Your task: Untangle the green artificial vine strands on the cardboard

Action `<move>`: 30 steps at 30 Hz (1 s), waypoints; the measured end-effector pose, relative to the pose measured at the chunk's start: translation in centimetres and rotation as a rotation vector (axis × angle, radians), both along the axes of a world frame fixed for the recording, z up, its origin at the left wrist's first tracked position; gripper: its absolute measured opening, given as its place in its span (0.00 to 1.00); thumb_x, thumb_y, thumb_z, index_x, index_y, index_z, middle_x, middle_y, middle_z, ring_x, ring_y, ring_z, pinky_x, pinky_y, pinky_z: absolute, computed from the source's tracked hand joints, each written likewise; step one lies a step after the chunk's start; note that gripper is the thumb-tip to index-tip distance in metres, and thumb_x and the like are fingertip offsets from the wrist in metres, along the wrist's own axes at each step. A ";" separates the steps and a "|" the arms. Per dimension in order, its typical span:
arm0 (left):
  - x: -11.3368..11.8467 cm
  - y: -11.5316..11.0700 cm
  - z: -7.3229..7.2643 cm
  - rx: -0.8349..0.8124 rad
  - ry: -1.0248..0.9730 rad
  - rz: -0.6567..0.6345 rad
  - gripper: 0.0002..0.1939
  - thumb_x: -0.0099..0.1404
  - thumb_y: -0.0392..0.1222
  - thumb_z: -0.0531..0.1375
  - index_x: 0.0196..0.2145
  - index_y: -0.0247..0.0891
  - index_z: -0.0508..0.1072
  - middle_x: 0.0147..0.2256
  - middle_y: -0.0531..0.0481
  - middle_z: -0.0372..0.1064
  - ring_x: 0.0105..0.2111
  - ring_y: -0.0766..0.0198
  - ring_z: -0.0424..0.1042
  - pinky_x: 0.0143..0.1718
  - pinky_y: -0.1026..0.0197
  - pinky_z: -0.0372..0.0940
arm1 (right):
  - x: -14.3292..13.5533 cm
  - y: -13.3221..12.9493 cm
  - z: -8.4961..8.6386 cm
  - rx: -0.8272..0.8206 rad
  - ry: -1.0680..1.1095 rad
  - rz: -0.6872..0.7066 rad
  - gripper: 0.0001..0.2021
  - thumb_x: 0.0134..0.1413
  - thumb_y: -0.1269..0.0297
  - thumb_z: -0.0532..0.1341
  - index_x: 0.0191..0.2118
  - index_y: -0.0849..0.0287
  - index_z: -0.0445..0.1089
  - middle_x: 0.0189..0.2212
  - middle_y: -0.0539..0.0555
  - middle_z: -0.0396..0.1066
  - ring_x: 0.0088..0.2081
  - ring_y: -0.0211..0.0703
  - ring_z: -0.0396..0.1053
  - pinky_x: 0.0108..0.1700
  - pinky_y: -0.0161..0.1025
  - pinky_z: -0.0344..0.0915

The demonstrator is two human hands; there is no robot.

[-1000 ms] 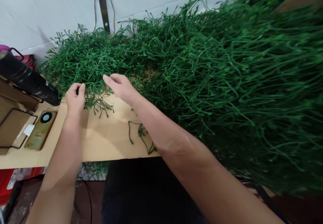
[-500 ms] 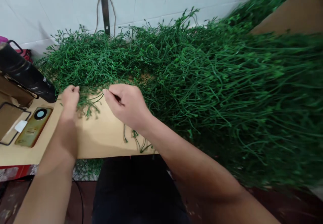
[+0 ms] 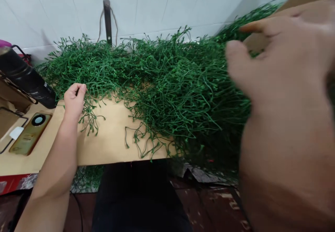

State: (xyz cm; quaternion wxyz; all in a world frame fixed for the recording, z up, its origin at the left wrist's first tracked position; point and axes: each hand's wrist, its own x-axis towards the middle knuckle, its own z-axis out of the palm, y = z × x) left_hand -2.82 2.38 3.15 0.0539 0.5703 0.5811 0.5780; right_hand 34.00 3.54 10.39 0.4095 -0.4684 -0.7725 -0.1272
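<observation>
right hand [image 3: 282,82] looming close and blurred, fingers loosely spread, gripping nothing visible | left hand [image 3: 74,99] pinching green sprigs [image 3: 91,115] at pile's left edge on the tan board [image 3: 110,148] | phone [image 3: 30,132] lying left | green plastic stem heap [image 3: 162,82] sprawling against the tiled wall [image 3: 157,5]

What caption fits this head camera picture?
Left hand pinches green sprigs; right hand lifts up close, blurred.
</observation>
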 end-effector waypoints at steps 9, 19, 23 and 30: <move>2.0 -0.4 -0.6 -0.023 0.002 -0.151 0.12 0.57 0.47 0.57 0.22 0.37 0.66 0.20 0.54 0.57 0.23 0.69 0.56 0.28 0.65 0.55 | -18.0 0.1 -5.4 -0.492 0.131 0.392 0.22 0.49 0.58 0.62 0.47 0.67 0.64 0.46 0.63 0.66 0.48 0.49 0.63 0.47 0.44 0.60; 1.1 0.9 -2.2 -0.113 0.054 -0.061 0.08 0.55 0.43 0.57 0.23 0.38 0.69 0.18 0.56 0.56 0.22 0.69 0.55 0.26 0.65 0.51 | -17.3 -0.4 -6.1 -0.641 0.064 0.485 0.16 0.60 0.65 0.48 0.21 0.59 0.46 0.20 0.46 0.51 0.25 0.31 0.48 0.30 0.34 0.44; 1.5 1.3 -2.4 -0.144 0.059 -0.071 0.09 0.55 0.44 0.57 0.22 0.38 0.69 0.18 0.56 0.56 0.21 0.69 0.55 0.26 0.64 0.51 | -17.0 -2.1 -5.4 -0.591 0.021 0.492 0.16 0.59 0.67 0.49 0.21 0.58 0.45 0.20 0.47 0.49 0.25 0.33 0.47 0.31 0.35 0.44; 3.1 1.4 -2.0 -0.237 0.037 -0.171 0.10 0.54 0.45 0.57 0.20 0.38 0.67 0.16 0.57 0.54 0.20 0.69 0.53 0.24 0.64 0.49 | -15.4 -4.2 -5.6 -0.520 0.015 0.453 0.15 0.58 0.65 0.47 0.21 0.58 0.44 0.19 0.48 0.48 0.25 0.35 0.48 0.31 0.36 0.45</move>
